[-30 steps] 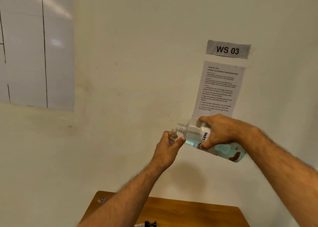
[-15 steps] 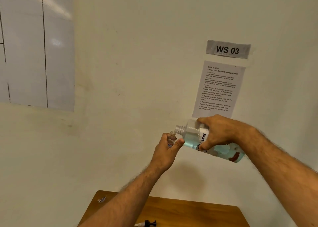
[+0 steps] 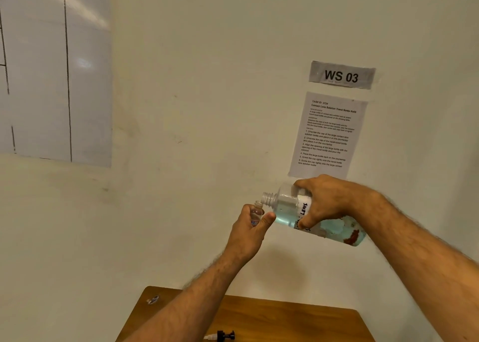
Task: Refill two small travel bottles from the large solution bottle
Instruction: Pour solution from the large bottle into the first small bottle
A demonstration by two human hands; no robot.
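Gripping a small clear travel bottle (image 3: 256,213) upright, the left hand (image 3: 248,231) had its fingers and thumb curled round the plastic body, leaving only the open neck showing above the grip. Just beside it, the right hand (image 3: 328,203) clamped the large solution bottle (image 3: 315,218) from above, thumb underneath, tipping it nearly flat. That bottle was clear, rounded plastic with a ribbed, uncapped screw neck that sat close above and to the right of the small bottle's mouth. Pale blue liquid pooled along its lower side, and a white label with black handwriting wrapped the middle. Both bottles were held in the air in front of a matte cream wall (image 3: 207,108). Below, a smooth wooden surface (image 3: 298,323) with rounded corners carried a small black cap with a white nozzle tip (image 3: 221,336). On the wall were a printed instruction sheet (image 3: 328,134) and a sign reading "WS 03" (image 3: 341,75).
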